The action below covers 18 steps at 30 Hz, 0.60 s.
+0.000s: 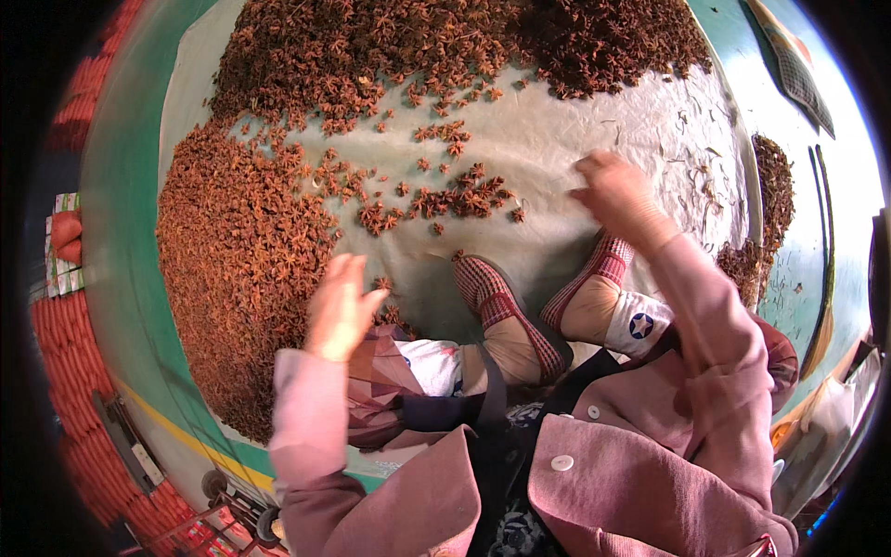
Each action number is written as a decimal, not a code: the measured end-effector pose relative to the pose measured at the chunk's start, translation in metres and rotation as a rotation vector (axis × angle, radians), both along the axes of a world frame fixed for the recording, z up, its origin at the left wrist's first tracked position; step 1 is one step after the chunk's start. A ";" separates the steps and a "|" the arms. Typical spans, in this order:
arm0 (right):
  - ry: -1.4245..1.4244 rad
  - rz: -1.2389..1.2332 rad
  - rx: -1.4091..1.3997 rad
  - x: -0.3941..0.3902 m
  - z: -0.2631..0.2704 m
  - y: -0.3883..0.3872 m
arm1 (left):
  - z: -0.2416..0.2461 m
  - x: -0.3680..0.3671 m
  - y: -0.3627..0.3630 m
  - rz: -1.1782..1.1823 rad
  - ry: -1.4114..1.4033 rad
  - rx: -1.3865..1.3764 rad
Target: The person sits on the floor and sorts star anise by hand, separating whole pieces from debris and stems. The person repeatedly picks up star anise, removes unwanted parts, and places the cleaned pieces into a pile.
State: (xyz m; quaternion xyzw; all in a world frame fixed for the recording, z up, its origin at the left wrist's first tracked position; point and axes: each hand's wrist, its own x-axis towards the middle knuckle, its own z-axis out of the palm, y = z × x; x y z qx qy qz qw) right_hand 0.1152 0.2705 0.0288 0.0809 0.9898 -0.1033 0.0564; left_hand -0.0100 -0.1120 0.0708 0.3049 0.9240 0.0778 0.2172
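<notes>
My left hand (342,306) hovers, slightly blurred, near the right edge of a large orange-brown heap of star anise (243,264); its fingers are apart and hold nothing. My right hand (616,191) is raised over the pale sheet (557,139), above my shoe, its fingers bent and blurred; whether anything small is between them cannot be told. Between the hands lies a small cluster of darker star anise (463,195) with loose pieces around it. Further off, a wide heap of brown star anise (362,42) adjoins a darker heap (612,42).
My feet in red checked shoes (498,292) rest on the sheet. Bits of stem and debris (706,188) lie at right, beside a dark strip of debris (773,188) and a broom (821,334). Stacked red sacks (69,348) and a hand cart (237,508) stand at left.
</notes>
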 end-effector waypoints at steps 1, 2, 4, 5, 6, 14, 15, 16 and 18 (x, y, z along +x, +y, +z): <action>-0.105 0.007 -0.070 -0.005 -0.009 -0.020 | -0.015 0.012 0.009 -0.090 0.027 0.159; -0.081 0.079 -0.144 -0.009 -0.035 -0.030 | -0.032 0.022 0.023 -0.129 -0.004 0.283; -0.140 -0.006 -0.183 -0.017 -0.073 -0.046 | -0.054 0.041 0.053 0.027 -0.235 0.472; -0.198 -0.121 -0.189 -0.021 -0.084 -0.053 | -0.061 0.045 0.068 0.041 -0.241 0.543; -0.237 -0.207 -0.221 -0.026 -0.093 -0.059 | -0.064 0.047 0.083 0.046 -0.218 0.578; 0.025 -0.200 -0.945 -0.017 -0.061 -0.059 | -0.085 0.048 0.153 0.272 -0.434 0.650; 0.210 0.000 -0.975 -0.013 -0.055 -0.061 | -0.085 0.049 0.154 0.331 -0.621 0.722; 0.109 -0.117 -1.007 -0.011 -0.050 -0.060 | -0.082 0.050 0.153 0.415 -0.821 0.810; 0.051 -0.057 -0.999 -0.013 -0.039 -0.061 | -0.072 0.048 0.143 0.495 -0.971 0.856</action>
